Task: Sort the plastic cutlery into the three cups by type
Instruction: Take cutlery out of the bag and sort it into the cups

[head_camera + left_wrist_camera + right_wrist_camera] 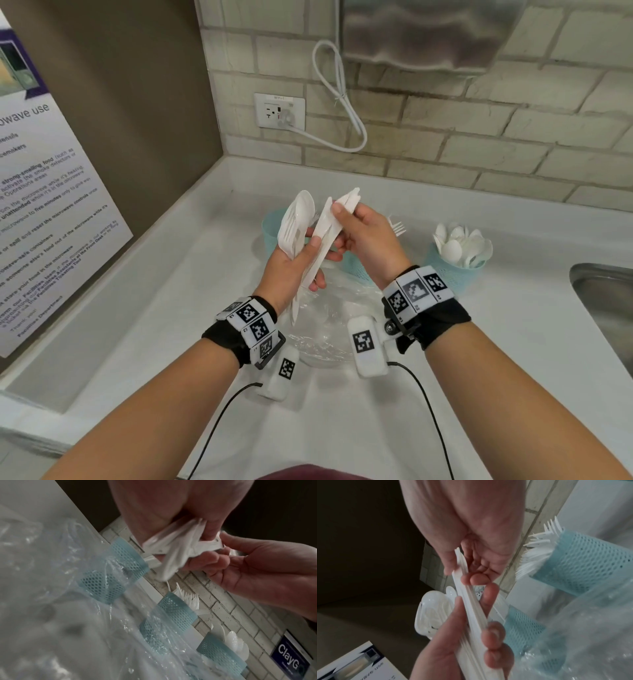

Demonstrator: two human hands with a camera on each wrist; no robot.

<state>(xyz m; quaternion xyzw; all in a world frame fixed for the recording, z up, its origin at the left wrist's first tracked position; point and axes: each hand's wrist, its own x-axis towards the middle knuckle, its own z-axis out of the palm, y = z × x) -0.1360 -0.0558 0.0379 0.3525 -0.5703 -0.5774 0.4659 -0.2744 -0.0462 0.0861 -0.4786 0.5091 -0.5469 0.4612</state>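
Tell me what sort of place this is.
Probably a shared office kitchenette: a posted microwave-use notice on the side wall, a steel sink set in the white counter, and a tiled backsplash.

The right hand came down from the top centre of the frame, thumb and fingertips pinching the upper ends of a bundle of white knives; the left hand rose from the bottom centre, its fingers curled round the lower part of the same bundle; white spoons, lying with a few forks, showed left of the bundle behind the left hand's thumb; at upper right a blue mesh cup held white forks, tines pointing left; a second blue mesh cup sat right of centre, partly behind the fingers; crinkled clear plastic filled the lower right; a printed sign lay at lower left.
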